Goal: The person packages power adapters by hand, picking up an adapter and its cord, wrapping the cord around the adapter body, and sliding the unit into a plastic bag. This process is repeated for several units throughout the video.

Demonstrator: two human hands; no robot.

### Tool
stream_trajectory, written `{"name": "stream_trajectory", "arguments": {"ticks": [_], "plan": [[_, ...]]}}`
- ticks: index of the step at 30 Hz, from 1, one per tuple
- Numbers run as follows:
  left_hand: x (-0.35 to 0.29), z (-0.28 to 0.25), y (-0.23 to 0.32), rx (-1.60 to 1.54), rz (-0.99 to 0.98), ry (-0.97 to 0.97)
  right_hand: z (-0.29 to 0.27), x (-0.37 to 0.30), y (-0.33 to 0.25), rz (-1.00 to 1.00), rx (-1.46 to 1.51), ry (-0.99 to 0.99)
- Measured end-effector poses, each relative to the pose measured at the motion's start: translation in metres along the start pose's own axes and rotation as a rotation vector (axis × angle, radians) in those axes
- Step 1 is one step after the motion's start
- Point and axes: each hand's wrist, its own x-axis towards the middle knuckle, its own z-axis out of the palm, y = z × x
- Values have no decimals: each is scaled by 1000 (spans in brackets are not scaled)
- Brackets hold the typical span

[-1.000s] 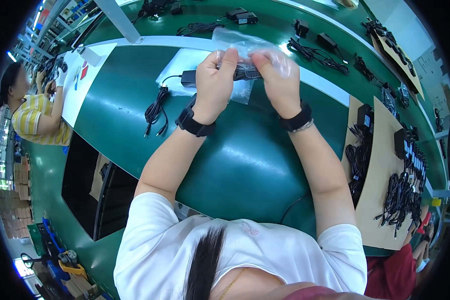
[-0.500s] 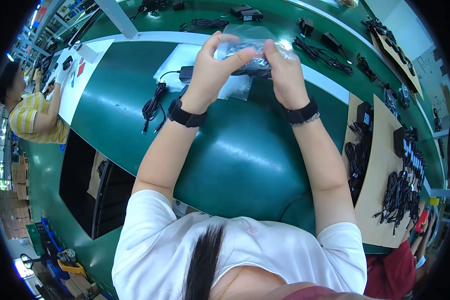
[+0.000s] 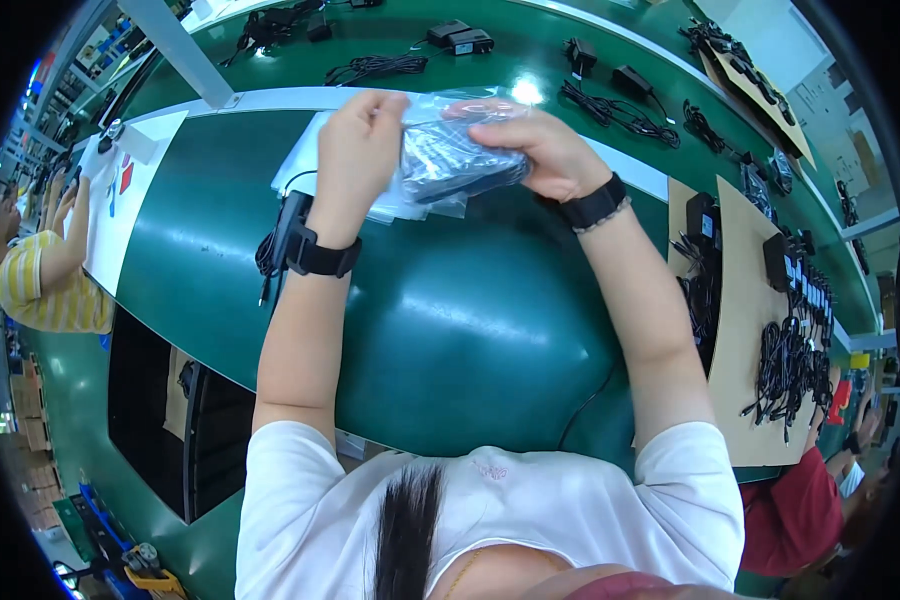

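A clear plastic bag point(image 3: 448, 160) with something dark inside hangs above the far part of the green table. My left hand point(image 3: 358, 150) is closed in a pinch at the bag's left edge. On the other side my right hand point(image 3: 542, 150) grips the bag, thumb across its front and fingers partly behind the plastic. What exactly lies in the bag is blurred by glare and folds. Beneath the bag, flat clear bags point(image 3: 300, 160) lie on the table. A black cable point(image 3: 266, 254) with an adapter beside it is partly hidden by my left wrist.
Cardboard sheets point(image 3: 735, 400) with rows of black adapters and cables point(image 3: 792, 365) lie at the right. Beyond the pale rail, black adapters point(image 3: 460, 38) and coiled cables point(image 3: 620, 113) sit on a green surface. A co-worker in a striped shirt point(image 3: 45, 280) works at the left.
My left hand has swung left and closed into a pinch at the bag's edge. The bag now shows broader, tilted toward me, with my right hand around its right side. The view has shifted slightly.
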Motion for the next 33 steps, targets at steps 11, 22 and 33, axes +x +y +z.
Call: {"name": "stream_trajectory", "arguments": {"ticks": [11, 22, 33], "plan": [[-75, -42, 102, -1119, 658, -2194, -191, 80, 17, 65, -2061, 756], [-73, -29, 97, -814, 845, -2093, -300, -1, -59, 484, -1527, 1448], [-85, -7, 92, -664, 541, -2223, -342, -54, -61, 383, -1359, 1433]]}}
